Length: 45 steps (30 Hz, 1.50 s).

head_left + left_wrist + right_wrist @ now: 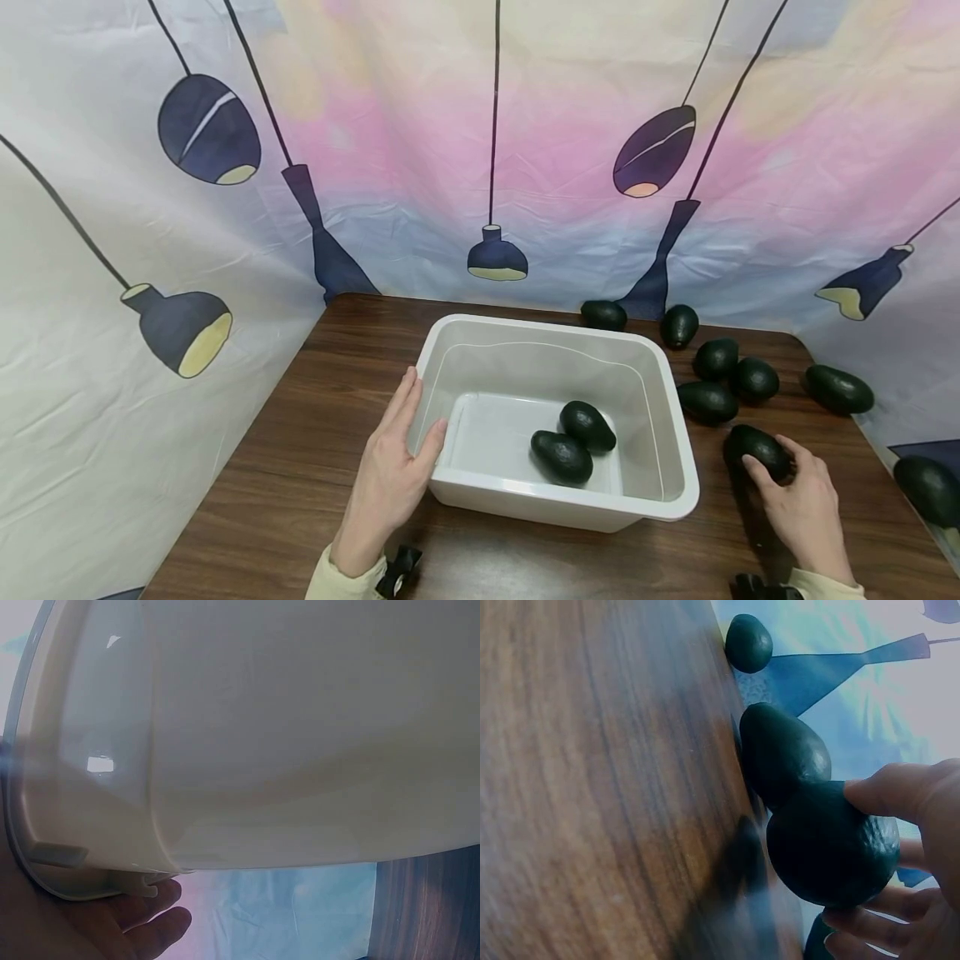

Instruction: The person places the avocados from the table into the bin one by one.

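The left hand [393, 471], fingers extended, rests against the left side of a white bin [517, 505] containing two avocados [561, 457]. The right hand [808, 504] grips a single avocado [752, 444] right of the bin, near loose avocados [707, 403] on the counter [262, 467].

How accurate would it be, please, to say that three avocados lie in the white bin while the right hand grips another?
The count is wrong: the head view shows two avocados in the white bin while the right hand grips another.

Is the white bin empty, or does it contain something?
Not empty: the head view shows two avocados inside the white bin, on its floor.
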Each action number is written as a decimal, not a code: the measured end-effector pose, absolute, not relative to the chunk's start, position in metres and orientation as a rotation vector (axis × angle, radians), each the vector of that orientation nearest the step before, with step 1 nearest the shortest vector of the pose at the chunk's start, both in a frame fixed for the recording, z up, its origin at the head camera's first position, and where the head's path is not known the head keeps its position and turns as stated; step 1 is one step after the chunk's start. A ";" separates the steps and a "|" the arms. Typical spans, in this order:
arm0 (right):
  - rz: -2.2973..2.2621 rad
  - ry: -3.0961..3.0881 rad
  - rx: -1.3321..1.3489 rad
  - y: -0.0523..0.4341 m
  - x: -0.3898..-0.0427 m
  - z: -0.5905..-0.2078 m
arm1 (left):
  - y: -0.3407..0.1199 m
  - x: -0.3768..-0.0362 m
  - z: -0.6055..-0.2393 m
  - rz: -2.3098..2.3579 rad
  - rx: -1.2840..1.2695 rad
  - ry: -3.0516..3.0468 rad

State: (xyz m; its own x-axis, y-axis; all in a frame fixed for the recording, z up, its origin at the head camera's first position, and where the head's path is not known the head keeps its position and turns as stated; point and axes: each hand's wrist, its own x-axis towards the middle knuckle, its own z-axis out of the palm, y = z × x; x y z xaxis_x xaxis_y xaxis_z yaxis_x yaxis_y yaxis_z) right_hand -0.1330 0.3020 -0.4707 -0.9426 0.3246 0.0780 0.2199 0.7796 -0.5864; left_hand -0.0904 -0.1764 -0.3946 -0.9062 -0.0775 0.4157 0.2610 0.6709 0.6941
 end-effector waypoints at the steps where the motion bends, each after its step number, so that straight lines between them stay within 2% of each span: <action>1: 0.888 -2.792 -0.430 0.302 -0.132 -0.470 | -0.176 -0.090 -0.395 -1.118 -0.143 -2.473; 17: 0.907 -2.662 -0.397 0.292 -0.123 -0.446 | -0.176 -0.090 -0.395 -1.113 -0.140 -2.472; 29: 1.076 -2.442 -0.568 0.273 -0.115 -0.413 | -0.176 -0.090 -0.396 -1.115 -0.141 -2.473; 45: 1.130 -2.258 -0.288 0.251 -0.103 -0.390 | -0.177 -0.091 -0.395 -1.128 -0.151 -2.470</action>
